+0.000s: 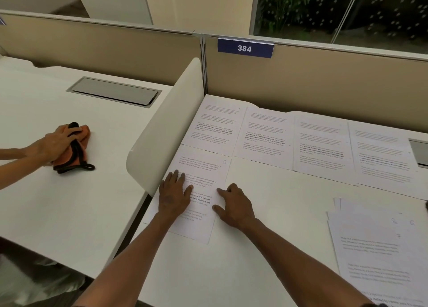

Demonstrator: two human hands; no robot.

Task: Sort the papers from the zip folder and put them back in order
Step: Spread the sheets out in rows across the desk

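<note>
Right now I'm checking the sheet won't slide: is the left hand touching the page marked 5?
Touching. The head view shows the left hand lying flat on the page marked 5, fingers spread over its text.

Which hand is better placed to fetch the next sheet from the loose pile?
Probably the right hand: the loose pile of printed sheets lies on its side, while the left hand rests flat on the white sheet marked 5.

- My left hand (174,194) lies flat, palm down, fingers straight and spread, pointing away from me
- My right hand (235,206) sits just beside it, knuckles raised, forefinger and thumb stretched out to the left, the other fingers curled under
- Both forearms are bare, reaching forward, converging from the lower edge
</note>
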